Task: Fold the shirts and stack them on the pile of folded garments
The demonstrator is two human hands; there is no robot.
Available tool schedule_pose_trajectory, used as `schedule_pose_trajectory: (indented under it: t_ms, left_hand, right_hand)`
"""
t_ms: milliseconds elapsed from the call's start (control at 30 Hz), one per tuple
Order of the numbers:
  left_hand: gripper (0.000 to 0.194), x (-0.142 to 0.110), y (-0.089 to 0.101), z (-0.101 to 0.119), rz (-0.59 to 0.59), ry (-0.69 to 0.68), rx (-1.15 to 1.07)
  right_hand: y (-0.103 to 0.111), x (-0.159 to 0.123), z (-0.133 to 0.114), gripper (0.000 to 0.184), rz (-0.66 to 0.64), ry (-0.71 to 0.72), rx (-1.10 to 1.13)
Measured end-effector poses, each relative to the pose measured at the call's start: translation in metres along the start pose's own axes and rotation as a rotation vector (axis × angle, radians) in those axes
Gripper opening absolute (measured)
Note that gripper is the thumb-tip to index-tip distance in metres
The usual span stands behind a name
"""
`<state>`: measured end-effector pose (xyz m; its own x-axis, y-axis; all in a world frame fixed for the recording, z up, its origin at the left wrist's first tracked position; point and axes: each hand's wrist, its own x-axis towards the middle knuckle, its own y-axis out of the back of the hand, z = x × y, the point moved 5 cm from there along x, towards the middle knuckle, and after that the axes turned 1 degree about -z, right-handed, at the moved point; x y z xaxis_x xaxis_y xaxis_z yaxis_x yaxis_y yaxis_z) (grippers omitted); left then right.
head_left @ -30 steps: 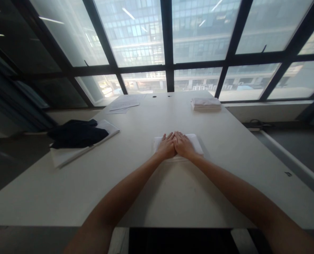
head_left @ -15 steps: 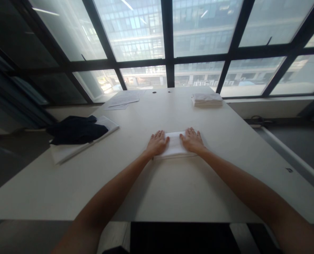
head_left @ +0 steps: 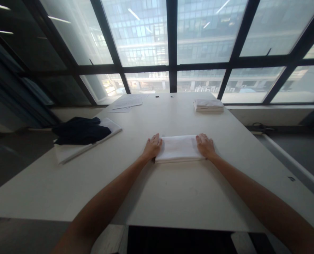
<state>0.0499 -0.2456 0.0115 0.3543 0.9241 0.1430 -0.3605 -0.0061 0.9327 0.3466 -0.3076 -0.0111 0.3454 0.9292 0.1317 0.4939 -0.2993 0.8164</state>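
Observation:
A folded white cloth (head_left: pixel 179 147) lies flat on the white table (head_left: pixel 178 194), its layered edge facing me. At its left end rests my left hand (head_left: pixel 153 145), fingers stretched forward along the edge. My right hand (head_left: pixel 206 144) sits over the right end in the same way, its thumb side on the cloth. Both hands are open, and neither grips the fabric. The undersides of the palms are hidden.
On the left, a dark navy cloth (head_left: pixel 81 130) is heaped on a folded white cloth (head_left: pixel 73 151). Papers (head_left: pixel 126 102) lie at the far left. A stack of folded white cloths (head_left: pixel 208 105) stands at the far right. Windows rise behind the table.
My hands were together on the middle of the folded cloth. They have slid apart to its left and right ends, uncovering its top. The camera view has shifted slightly.

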Motion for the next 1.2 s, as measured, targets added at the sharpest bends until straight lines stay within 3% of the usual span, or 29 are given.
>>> schedule_pose_trajectory:
  t_ms: [133, 233, 333, 467, 567, 700, 900, 1000, 1100, 1200]
  left_hand:
    - [0.051, -0.002, 0.024, -0.006, 0.123, 0.0, -0.058]
    - [0.048, -0.015, 0.04, 0.012, 0.2, -0.126, -0.06]
    - [0.052, -0.037, 0.034, 0.049, 0.114, -0.362, 0.009]
    - [0.068, -0.067, 0.005, 0.087, -0.081, -0.611, 0.182]
    - [0.073, -0.073, -0.004, 0.091, -0.105, -0.627, 0.257]
    - [0.067, -0.068, -0.003, 0.09, -0.074, -0.643, 0.32]
    - [0.041, -0.067, -0.004, 0.105, -0.039, -0.757, 0.297]
    - [0.036, -0.069, 0.0, 0.11, -0.046, -0.825, 0.224]
    - [0.034, -0.066, 0.006, 0.107, -0.083, -0.812, 0.155]
    - [0.03, -0.057, 0.015, 0.101, -0.089, -0.753, 0.103]
  right_hand:
    - [0.013, 0.007, 0.009, 0.059, 0.148, 0.029, 0.255]
    - [0.028, 0.003, 0.003, 0.055, 0.272, 0.157, 0.341]
    - [0.035, -0.02, -0.026, 0.051, 0.26, 0.422, 0.192]
    - [0.016, -0.06, -0.065, 0.053, 0.041, 0.636, -0.101]
    - [0.001, -0.074, -0.074, 0.057, -0.088, 0.615, -0.226]
    - [-0.001, -0.073, -0.073, 0.055, -0.105, 0.568, -0.2]
    - [0.02, -0.065, -0.074, 0.044, 0.003, 0.486, 0.112]
    - [0.031, -0.075, -0.081, 0.038, 0.049, 0.523, 0.345]
    - [0.027, -0.091, -0.093, 0.027, -0.139, 0.562, 0.603]
    - [0.009, -0.105, -0.101, 0.02, -0.551, 0.461, 0.846]
